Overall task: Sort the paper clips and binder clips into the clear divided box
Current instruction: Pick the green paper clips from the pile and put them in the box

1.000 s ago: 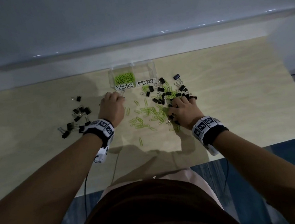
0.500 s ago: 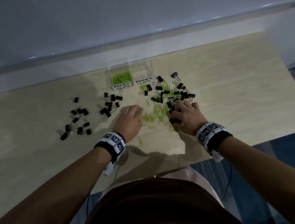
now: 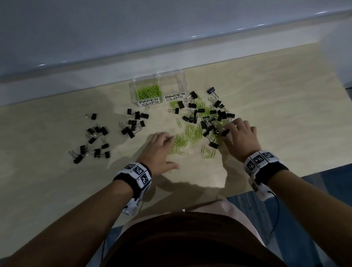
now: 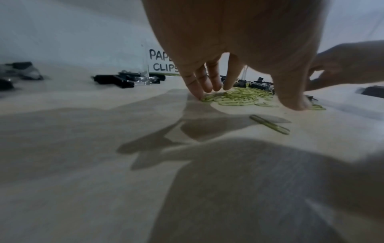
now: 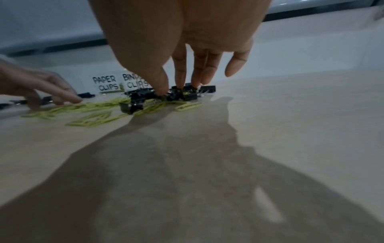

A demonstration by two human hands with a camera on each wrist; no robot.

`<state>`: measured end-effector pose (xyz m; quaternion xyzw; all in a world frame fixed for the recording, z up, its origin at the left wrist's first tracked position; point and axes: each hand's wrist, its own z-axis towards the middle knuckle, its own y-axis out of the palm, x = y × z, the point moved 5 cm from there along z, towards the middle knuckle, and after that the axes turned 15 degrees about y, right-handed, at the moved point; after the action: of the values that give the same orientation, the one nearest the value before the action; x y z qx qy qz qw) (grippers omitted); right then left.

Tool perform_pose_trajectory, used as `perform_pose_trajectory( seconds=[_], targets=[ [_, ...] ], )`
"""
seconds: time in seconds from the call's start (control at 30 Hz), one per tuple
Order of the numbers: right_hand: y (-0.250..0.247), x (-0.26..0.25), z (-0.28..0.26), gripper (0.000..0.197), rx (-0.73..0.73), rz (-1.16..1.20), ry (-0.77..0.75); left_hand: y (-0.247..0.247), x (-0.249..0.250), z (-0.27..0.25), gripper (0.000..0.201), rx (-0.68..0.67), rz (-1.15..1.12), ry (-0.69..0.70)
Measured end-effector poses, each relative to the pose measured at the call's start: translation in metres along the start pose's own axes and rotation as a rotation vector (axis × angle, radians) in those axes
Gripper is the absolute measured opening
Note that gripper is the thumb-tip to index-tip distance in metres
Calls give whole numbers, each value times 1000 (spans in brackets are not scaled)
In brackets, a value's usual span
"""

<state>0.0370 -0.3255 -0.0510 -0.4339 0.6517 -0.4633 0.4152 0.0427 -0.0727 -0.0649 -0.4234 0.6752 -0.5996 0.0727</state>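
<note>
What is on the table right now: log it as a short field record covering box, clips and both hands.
box: clear divided box at the table's far edge, labelled PAPER CLIPS and BINDER CLIPS
paper clip side: green paper clips inside
binder clip side: looks empty
loose binder clips: two black groups to the left
mixed pile: green and black, unsorted
left hand: fingers straight, tips at loose paper clips
right hand: fingertips on binder clips in the pile

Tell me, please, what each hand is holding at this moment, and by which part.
The left hand holds nothing; its straight fingertips touch the green paper clips. The right hand has fingertips down among the black binder clips; whether it has a grip cannot be told.
</note>
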Motion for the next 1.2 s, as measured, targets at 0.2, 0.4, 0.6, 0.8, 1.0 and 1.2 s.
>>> perform_pose_trajectory(
  seconds=[0.2, 0.4, 0.6, 0.8, 1.0, 1.2],
  targets=[
    [11, -59, -16, 55, -185, 200, -202, -1, -15, -15, 104, 36, -114, -102],
    [21, -101, -7, 68, -297, 84, -63, -9, -19, 6, 67, 197, -203, -134],
    [23, -122, -4, 39, -307, 31, -251, -11, -13, 25, 33, 220, -208, -124],
    [15, -112, 1, 19, -182, 220, -357, -22, -25, 22, 17, 213, -238, -144],
    [0, -97, 24, 11, -301, 418, -95, -40, -44, 12, 7, 297, -455, -193],
    [-42, -135, 68, 7, -335, 604, -22, -104, -75, 17, 8, 601, -491, -335]
  ],
)
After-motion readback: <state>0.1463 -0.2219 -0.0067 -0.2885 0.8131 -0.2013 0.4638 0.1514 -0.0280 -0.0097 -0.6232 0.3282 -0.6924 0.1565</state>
